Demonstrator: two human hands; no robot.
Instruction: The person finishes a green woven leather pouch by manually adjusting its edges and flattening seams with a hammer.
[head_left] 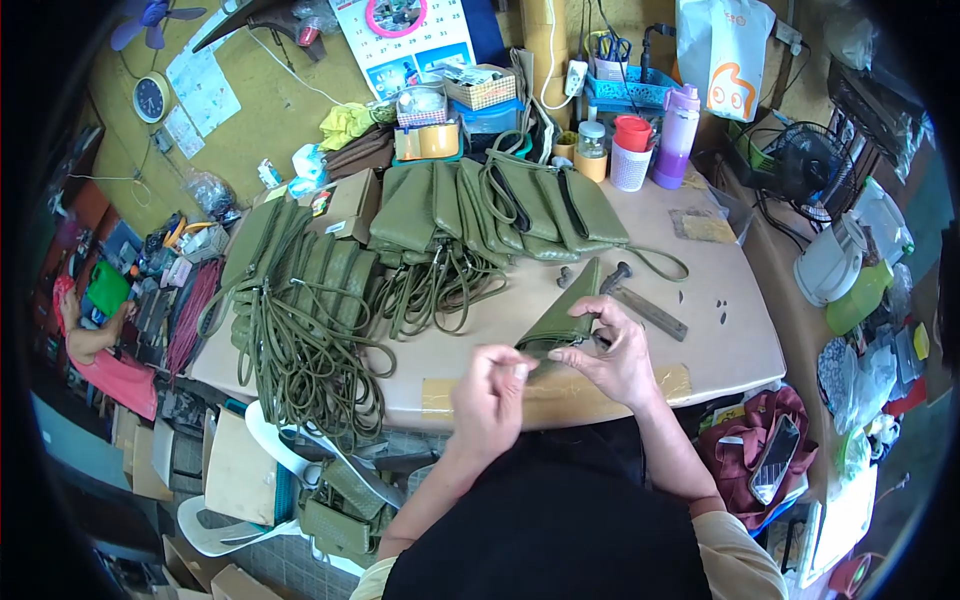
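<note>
A single head-worn camera is looking forward and steeply down at the table (720,350) from close above its near edge, its wide fisheye view bending the wall beyond the table into dark corners.

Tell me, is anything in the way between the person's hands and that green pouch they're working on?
Nothing visible. The right hand already grips the green pouch at its lower edge, and the left hand is pinched close beside it, over the table. The hammer lies behind the pouch, off to the side.
</note>
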